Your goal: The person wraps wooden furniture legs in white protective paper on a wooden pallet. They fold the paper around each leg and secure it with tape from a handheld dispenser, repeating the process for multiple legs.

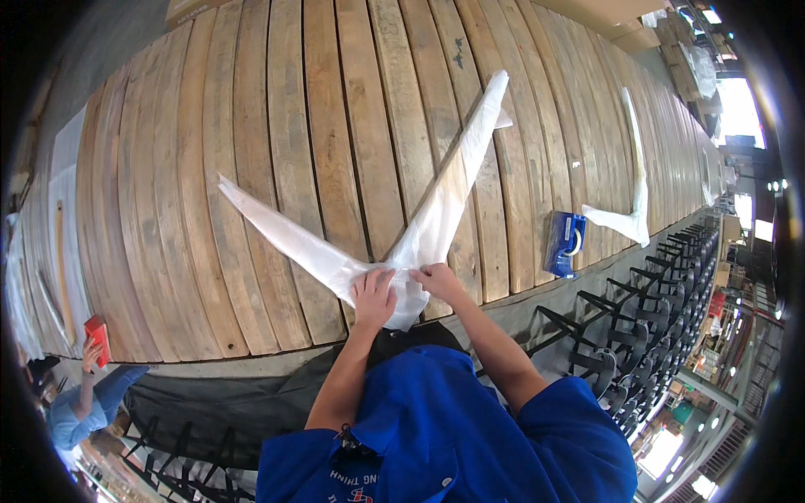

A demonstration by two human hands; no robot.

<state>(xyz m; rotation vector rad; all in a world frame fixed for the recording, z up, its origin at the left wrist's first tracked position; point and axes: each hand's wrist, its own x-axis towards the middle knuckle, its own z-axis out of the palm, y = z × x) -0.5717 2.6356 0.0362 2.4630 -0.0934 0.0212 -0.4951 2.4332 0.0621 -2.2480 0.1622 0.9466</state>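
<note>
A V-shaped piece wrapped in thin white packing foam (440,214) lies on the slatted wooden table right in front of me. One arm of it reaches to the far left, the other, longer one to the far right. At the corner where the arms meet, my left hand (374,298) lies on the wrap with its fingers stretched out. Close beside it, my right hand (436,282) has its fingers curled in a pinch at the wrap's edge. What is inside the wrap is hidden. To the right stands a blue tape dispenser (563,244) with a roll of tape.
Another white-wrapped angled piece (639,197) lies farther right on the wooden table (319,109). Black metal frames (620,335) stand in rows below the near edge. At the left, a co-worker (80,415) holds a red object (98,339) by the table. Cardboard boxes (629,33) sit beyond the far edge.
</note>
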